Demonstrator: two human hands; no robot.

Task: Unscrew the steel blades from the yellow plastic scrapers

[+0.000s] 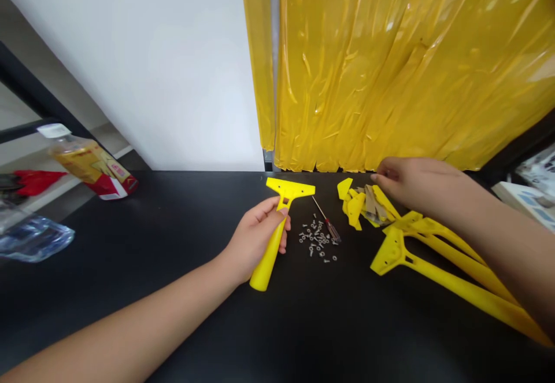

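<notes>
My left hand (255, 238) is wrapped round the grip of a yellow scraper handle (271, 256), its wide T-shaped head pointing away from me. Just right of it lie a scatter of small screws and nuts (318, 238) and a screwdriver (332, 229) with a dark red, see-through grip. At the back right, my right hand (407, 180) hovers over a pile of yellow plastic plates (355, 206) and greyish-brown flat strips (372, 205). Its fingers are curled together; whatever is between them is hidden. Beneath my right forearm lie several more yellow scraper handles (451, 284).
A drink bottle (93, 163) leans at the left rear, with clear plastic packaging (34, 235) near it. Behind the black table (195, 325) stand a white panel (173, 70) and yellow plastic strips (368, 70). A white box (526, 201) sits at the far right.
</notes>
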